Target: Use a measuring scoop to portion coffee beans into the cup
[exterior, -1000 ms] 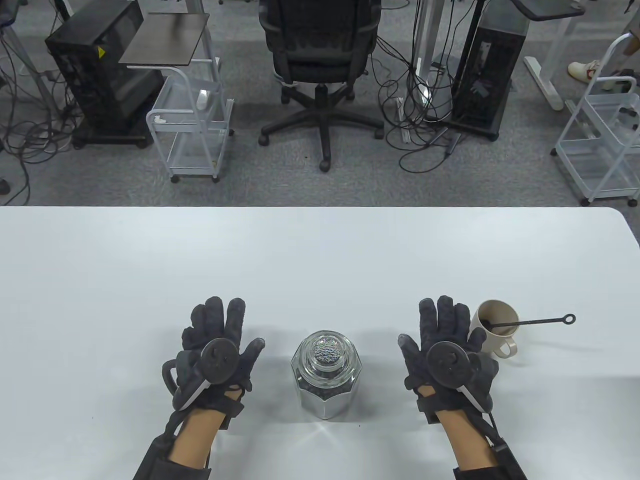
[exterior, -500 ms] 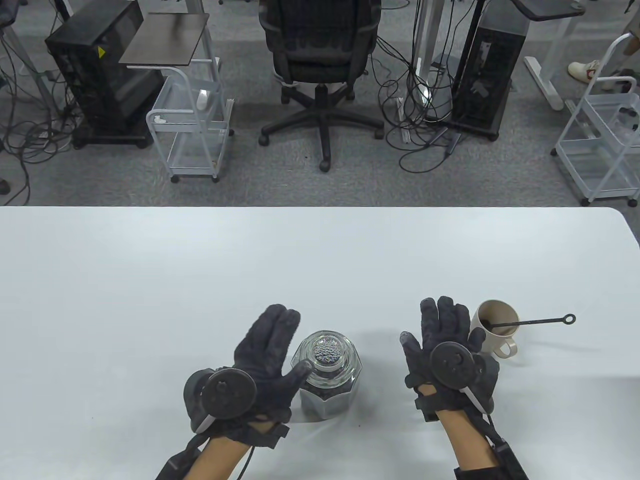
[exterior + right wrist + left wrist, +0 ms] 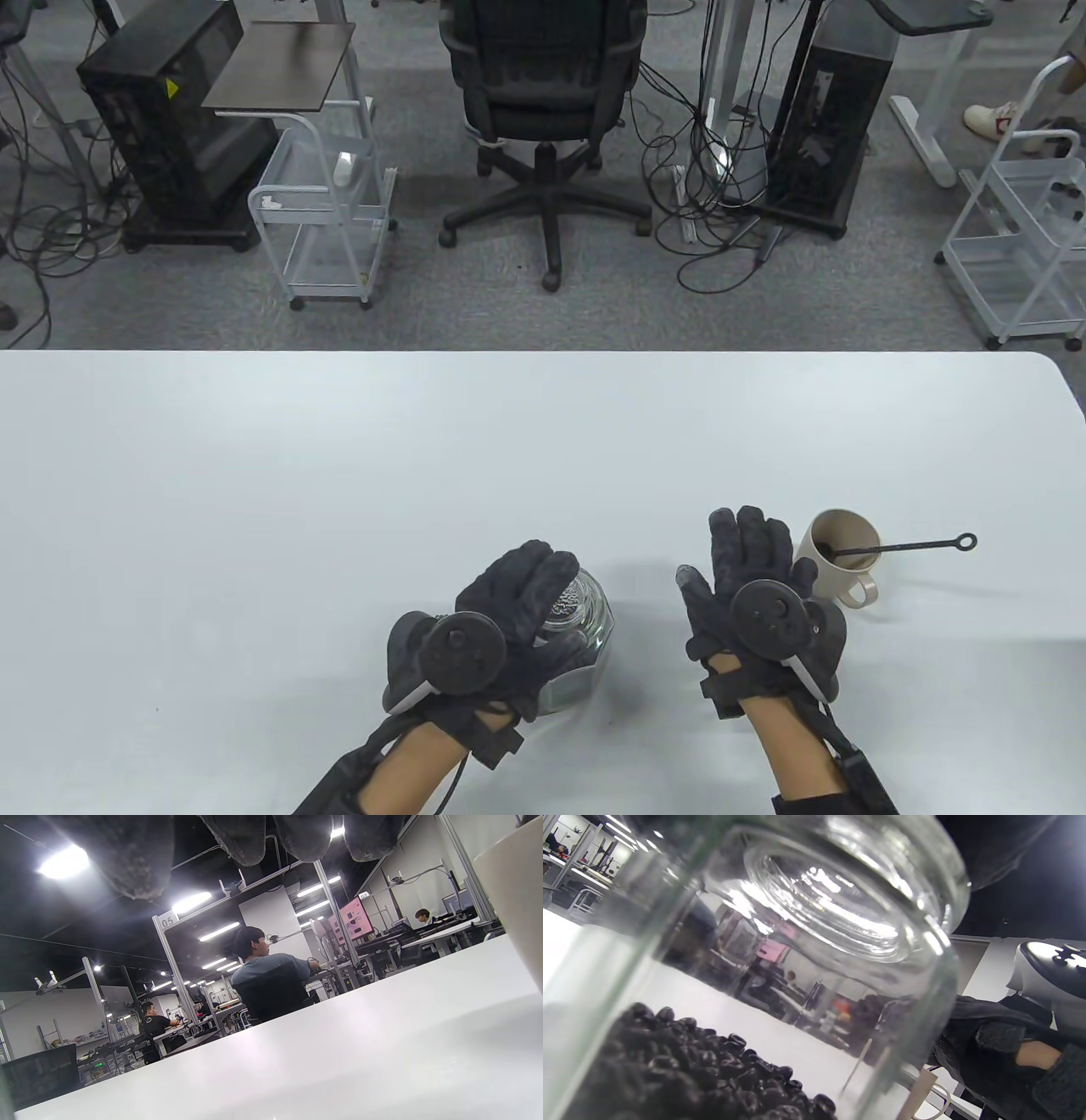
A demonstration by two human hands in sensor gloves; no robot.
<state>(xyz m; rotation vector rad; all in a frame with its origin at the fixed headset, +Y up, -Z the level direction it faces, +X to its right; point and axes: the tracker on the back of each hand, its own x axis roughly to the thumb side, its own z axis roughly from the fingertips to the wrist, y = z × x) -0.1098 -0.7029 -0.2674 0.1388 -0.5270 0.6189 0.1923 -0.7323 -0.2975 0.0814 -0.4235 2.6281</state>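
A faceted glass jar of dark coffee beans stands near the table's front edge, its glass lid on. My left hand lies over the jar, with its fingers draped across the lid and its thumb against the jar's near shoulder. My right hand rests flat on the table between the jar and the beige cup, fingers straight and holding nothing. A black long-handled measuring scoop stands in the cup with its handle pointing right. The cup's wall fills the right edge of the right wrist view.
The white table stretches wide beyond the hands to its far edge. Behind it stand an office chair, wire carts and computer towers on the floor. People at desks show in the right wrist view's background.
My left hand has moved right from beside the jar onto it, and its fingers now cover the lid. The right hand, the cup and the scoop have stayed put.
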